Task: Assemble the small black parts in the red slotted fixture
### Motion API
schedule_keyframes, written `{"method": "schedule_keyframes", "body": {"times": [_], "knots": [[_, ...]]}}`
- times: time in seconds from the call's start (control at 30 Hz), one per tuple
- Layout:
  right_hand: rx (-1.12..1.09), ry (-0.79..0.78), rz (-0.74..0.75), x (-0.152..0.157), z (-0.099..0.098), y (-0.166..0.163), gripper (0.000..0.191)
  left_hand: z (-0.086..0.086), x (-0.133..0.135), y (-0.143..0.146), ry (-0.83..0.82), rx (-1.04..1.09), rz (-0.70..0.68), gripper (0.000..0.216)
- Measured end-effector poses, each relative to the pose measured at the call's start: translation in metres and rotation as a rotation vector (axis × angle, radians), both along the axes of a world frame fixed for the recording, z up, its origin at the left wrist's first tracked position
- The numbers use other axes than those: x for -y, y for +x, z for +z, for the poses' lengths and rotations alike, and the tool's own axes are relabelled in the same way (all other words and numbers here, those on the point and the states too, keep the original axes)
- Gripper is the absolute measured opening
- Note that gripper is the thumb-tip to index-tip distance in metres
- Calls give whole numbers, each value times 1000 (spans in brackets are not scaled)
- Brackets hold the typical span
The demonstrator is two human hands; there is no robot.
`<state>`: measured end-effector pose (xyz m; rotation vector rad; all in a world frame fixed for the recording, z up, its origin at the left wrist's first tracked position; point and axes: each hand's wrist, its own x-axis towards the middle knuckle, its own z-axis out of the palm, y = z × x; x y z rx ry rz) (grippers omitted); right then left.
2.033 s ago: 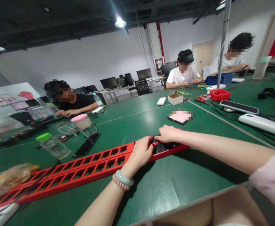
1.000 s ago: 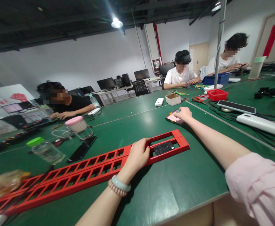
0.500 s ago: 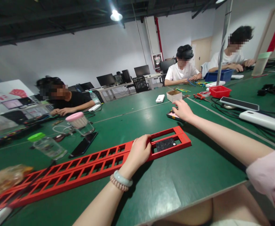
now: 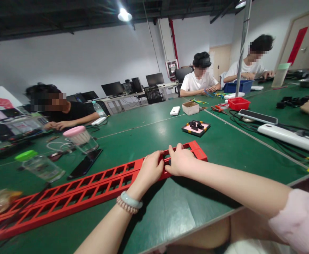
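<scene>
A long red slotted frame (image 4: 91, 185) lies across the green table (image 4: 197, 204), running from the near left toward the centre. My left hand (image 4: 150, 169) grips the frame's edge near its right end, fingers curled over the rail. My right hand (image 4: 179, 160) rests on the same end, fingers bent down into the last slot and covering what sits in it. Beyond the frame, a small pink tray (image 4: 196, 127) holds small black parts.
Two clear jars, one with a pink lid (image 4: 80, 138) and one with a green lid (image 4: 38, 164), and a black phone (image 4: 85, 163) lie to the left. A white power strip (image 4: 289, 135), cables, a red bin (image 4: 238, 103) and a small box (image 4: 191, 107) sit to the right. Three people work at the far side.
My right hand came back from the pink tray to the frame's right end and now covers the last slot. My left hand stayed on the frame.
</scene>
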<state>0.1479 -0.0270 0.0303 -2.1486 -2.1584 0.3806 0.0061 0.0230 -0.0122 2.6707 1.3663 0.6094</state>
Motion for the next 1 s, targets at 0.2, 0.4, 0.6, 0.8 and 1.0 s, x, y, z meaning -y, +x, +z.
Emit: {"method": "schedule_keyframes", "body": {"times": [0.2,0.4,0.6,0.8,1.0], "knots": [[7,-113,-134,-19,-1,-10,81,0,0,-1,-15,-4,7,35],[-13,-73,-116,-16,2,-12,64,1,0,0,-15,12,10,35],[73,20,-166,-17,5,-20,40,2,1,2,-11,22,4,31],[111,10,-166,-22,3,-22,31,1,0,1,-5,34,-11,31],[238,125,-286,-29,2,-26,32,4,1,3,-27,8,13,30]]}}
